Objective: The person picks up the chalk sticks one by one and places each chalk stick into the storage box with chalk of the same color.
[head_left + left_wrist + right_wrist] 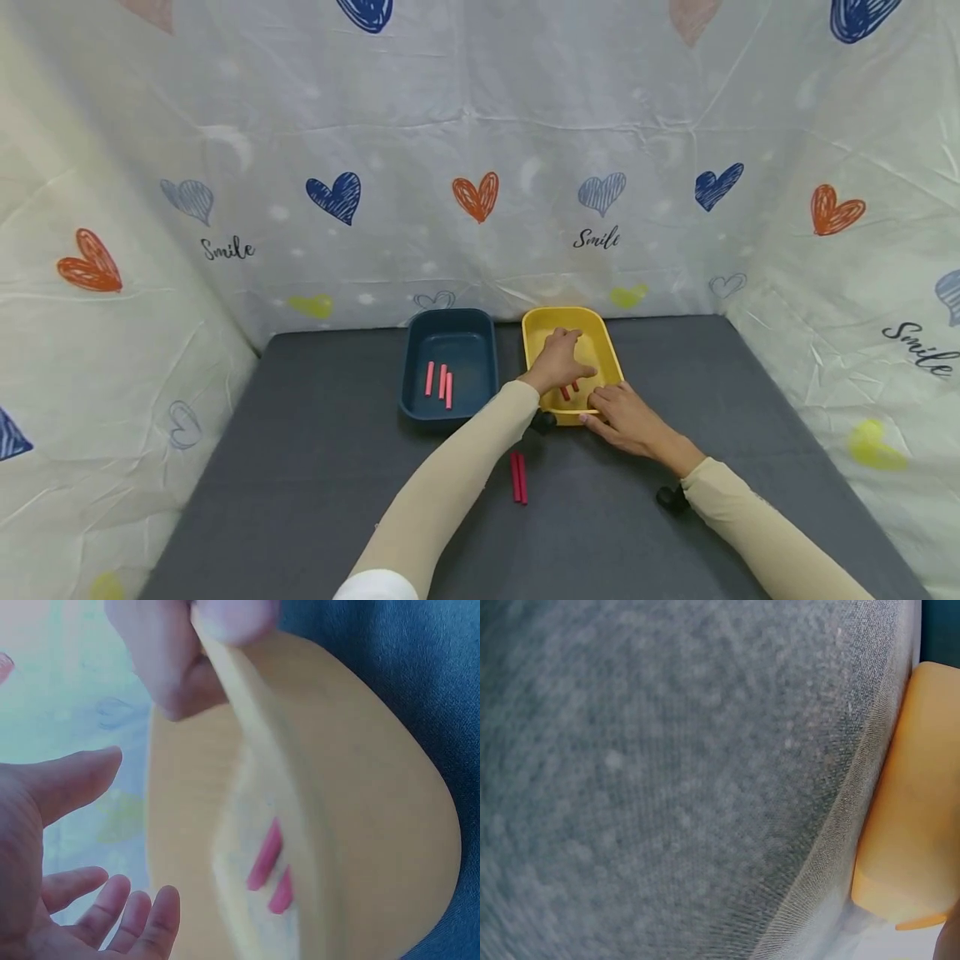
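Observation:
My left hand (pixel 557 363) is over the yellow tray (pixel 613 354), its fingers spread and holding nothing. In the left wrist view the tray looms large, and my left hand's loose fingers (pixel 135 915) show beside it. Two short red sticks (pixel 266 855) lie inside the tray; my left hand partly covers that area in the head view. At the tray's near right corner, my right hand (pixel 626 421) pinches the rim between thumb and fingers. The right wrist view catches only the tray's outer wall (pixel 911 810) and an edge of skin.
Left of the yellow tray stands a dark blue tray (pixel 407 367) with three pink sticks (pixel 442 382) in it. Two dark red sticks (pixel 519 478) lie side by side on the grey tabletop (pixel 322 467) beside the left forearm. A heart-patterned curtain (pixel 465 258) hangs behind.

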A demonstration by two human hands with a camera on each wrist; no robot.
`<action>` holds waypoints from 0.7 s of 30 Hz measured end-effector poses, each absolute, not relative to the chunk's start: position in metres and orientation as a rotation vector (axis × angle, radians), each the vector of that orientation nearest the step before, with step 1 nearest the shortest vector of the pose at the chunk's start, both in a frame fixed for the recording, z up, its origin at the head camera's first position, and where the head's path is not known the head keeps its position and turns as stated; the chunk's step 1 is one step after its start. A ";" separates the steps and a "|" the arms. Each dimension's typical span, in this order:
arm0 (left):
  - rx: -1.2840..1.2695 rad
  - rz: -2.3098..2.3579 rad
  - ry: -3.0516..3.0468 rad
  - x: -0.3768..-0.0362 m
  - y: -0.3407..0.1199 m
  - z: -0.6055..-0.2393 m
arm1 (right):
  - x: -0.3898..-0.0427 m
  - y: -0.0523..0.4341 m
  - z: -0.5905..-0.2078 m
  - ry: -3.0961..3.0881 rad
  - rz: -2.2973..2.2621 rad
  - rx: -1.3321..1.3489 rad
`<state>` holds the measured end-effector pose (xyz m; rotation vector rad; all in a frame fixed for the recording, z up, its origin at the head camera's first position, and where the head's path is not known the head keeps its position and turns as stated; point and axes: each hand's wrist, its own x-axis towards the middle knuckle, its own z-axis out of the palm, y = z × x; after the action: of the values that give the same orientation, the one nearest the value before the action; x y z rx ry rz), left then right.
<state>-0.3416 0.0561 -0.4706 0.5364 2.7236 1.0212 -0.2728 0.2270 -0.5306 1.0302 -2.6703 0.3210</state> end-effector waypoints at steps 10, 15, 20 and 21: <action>0.711 1.020 2.770 -0.320 0.043 -0.453 | -0.271 0.226 -0.531 -2.663 0.319 1.017; 0.792 0.994 2.777 -0.304 0.031 -0.454 | -0.270 0.225 -0.531 -2.666 0.332 1.019; 0.806 1.016 2.773 -0.290 0.018 -0.455 | -0.270 0.226 -0.529 -2.648 0.323 1.020; 0.810 1.018 2.775 -0.288 0.015 -0.454 | -0.270 0.226 -0.529 -2.644 0.319 1.020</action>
<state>-0.2878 0.0153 -0.4545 0.8104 2.7745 1.0185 -0.2700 0.2258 -0.5291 1.0201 -2.6439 0.3191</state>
